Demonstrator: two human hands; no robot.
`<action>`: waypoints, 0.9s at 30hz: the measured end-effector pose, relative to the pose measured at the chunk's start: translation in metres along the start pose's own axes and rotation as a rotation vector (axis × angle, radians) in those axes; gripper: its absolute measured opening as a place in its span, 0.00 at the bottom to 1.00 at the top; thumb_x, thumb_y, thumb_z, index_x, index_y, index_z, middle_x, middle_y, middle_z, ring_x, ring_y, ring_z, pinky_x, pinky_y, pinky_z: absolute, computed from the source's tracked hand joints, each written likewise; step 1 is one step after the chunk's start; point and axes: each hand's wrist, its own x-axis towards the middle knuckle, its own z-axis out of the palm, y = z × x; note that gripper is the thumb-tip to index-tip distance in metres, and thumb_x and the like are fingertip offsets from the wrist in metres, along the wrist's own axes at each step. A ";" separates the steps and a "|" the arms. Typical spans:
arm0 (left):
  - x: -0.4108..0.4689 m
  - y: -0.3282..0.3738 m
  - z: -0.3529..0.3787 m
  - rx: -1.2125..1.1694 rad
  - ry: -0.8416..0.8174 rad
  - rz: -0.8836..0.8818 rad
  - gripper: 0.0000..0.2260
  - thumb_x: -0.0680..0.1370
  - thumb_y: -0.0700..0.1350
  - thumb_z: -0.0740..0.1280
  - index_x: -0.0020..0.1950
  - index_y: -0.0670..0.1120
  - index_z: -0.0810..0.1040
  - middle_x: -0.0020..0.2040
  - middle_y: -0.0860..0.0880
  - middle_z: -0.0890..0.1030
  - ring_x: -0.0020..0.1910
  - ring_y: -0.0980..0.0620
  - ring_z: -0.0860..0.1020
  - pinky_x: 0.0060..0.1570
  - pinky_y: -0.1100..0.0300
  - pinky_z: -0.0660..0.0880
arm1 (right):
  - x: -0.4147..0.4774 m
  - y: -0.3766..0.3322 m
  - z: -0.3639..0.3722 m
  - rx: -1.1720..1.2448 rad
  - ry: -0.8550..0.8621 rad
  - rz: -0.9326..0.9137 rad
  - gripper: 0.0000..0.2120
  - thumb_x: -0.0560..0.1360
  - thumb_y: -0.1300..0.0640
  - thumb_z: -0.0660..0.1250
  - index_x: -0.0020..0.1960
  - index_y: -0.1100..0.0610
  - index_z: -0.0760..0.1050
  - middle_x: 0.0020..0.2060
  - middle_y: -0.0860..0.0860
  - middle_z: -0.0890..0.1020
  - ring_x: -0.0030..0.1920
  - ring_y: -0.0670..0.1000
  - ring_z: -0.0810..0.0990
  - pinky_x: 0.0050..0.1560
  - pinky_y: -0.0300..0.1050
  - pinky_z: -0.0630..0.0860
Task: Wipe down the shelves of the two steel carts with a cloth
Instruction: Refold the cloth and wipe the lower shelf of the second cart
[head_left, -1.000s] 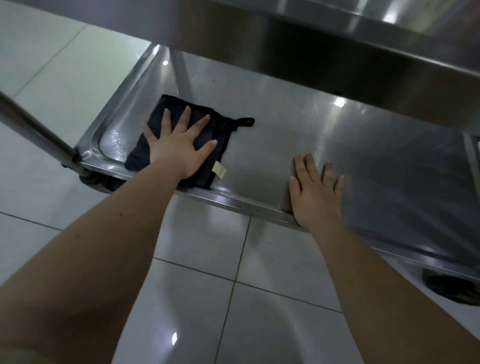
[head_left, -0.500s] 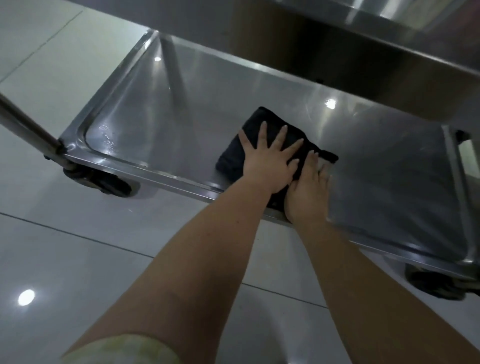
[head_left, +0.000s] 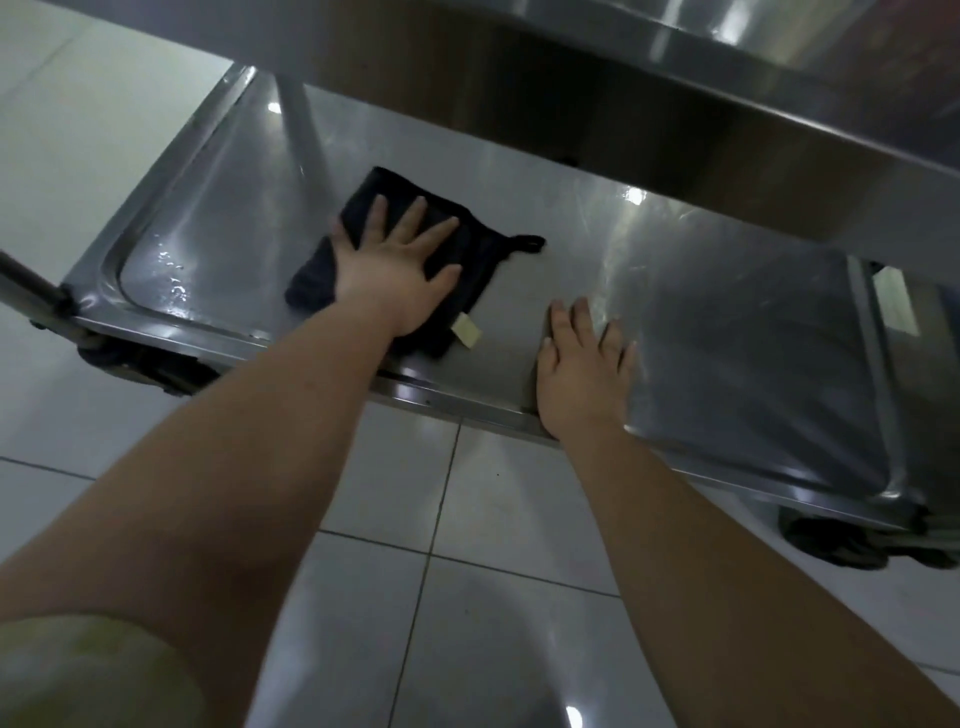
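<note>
A folded black cloth (head_left: 478, 260) with a hanging loop and a pale tag lies on the bottom shelf (head_left: 727, 322) of a steel cart, left of the shelf's middle. My left hand (head_left: 395, 265) presses flat on the cloth with fingers spread. My right hand (head_left: 582, 364) rests palm down on the shelf's front edge, to the right of the cloth and apart from it, holding nothing. Water drops shine at the shelf's left end.
The cart's upper shelf (head_left: 675, 62) overhangs the far part of the bottom shelf. Black caster wheels (head_left: 852, 545) sit under the front corners. A steel upright (head_left: 26, 280) rises at the left. Glossy white floor tiles (head_left: 467, 519) lie in front.
My left hand has slid the cloth from beside my right hand back leftward along the shelf. My right hand stayed on the front edge.
</note>
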 end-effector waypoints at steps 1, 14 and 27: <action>-0.002 -0.022 -0.004 0.001 0.003 -0.047 0.26 0.78 0.66 0.48 0.75 0.67 0.50 0.79 0.56 0.47 0.78 0.44 0.43 0.69 0.30 0.43 | 0.000 -0.001 0.001 -0.001 0.005 0.004 0.25 0.83 0.48 0.44 0.79 0.45 0.46 0.79 0.46 0.48 0.78 0.61 0.45 0.76 0.60 0.42; -0.023 -0.091 -0.016 0.022 -0.020 -0.363 0.27 0.77 0.67 0.45 0.76 0.66 0.44 0.79 0.53 0.43 0.77 0.39 0.39 0.64 0.25 0.39 | 0.004 -0.010 0.008 -0.103 -0.037 0.027 0.31 0.78 0.34 0.40 0.78 0.43 0.40 0.79 0.48 0.42 0.76 0.66 0.42 0.72 0.66 0.36; -0.036 0.026 0.004 -0.029 -0.010 0.072 0.25 0.79 0.65 0.46 0.76 0.65 0.49 0.79 0.54 0.48 0.77 0.43 0.42 0.68 0.31 0.38 | -0.009 -0.055 0.009 -0.001 -0.034 -0.125 0.28 0.83 0.47 0.43 0.79 0.50 0.38 0.79 0.47 0.41 0.78 0.55 0.37 0.74 0.66 0.37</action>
